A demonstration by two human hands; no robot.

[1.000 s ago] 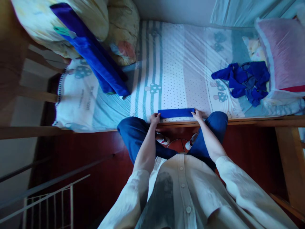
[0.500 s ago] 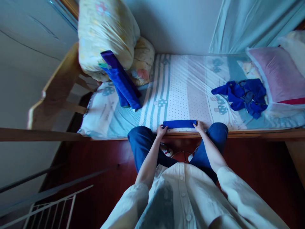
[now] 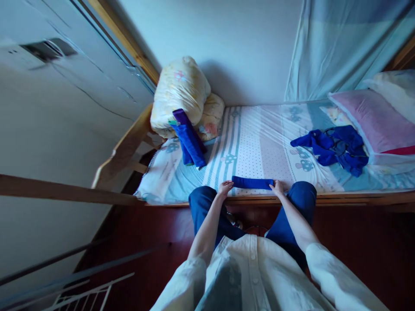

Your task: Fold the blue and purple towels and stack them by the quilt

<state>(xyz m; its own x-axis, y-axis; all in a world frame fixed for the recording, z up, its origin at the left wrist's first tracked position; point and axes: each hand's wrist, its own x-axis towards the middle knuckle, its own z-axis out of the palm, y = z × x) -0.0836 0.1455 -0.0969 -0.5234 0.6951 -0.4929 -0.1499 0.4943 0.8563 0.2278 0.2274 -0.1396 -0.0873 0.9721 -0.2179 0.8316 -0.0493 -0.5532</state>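
Close to the front edge of the bed, a narrow folded strip of blue cloth (image 3: 252, 183) stretches sideways between my hands. My left hand (image 3: 225, 188) pinches its left end, and the right end is between the fingers of my right hand (image 3: 277, 188). The strip lies over the patterned bed sheet (image 3: 272, 147); whether it fully rests there I cannot tell. Long folded blue cloths (image 3: 191, 147), one looking purple at its top, lean against a quilt to the left. A crumpled heap of blue cloth (image 3: 343, 147) lies at the right.
A rolled yellow quilt (image 3: 181, 93) sits at the bed's left end, by the wooden end board (image 3: 119, 147). At the right end lies a pink pillow (image 3: 366, 116). A pale curtain (image 3: 337, 52) hangs behind. Lower left stands a white metal rack (image 3: 106, 296).
My view has tilted up and turned slightly left, so the bed appears lower and more wall shows. Both hands still hold the strip's ends, and it now bows slightly.
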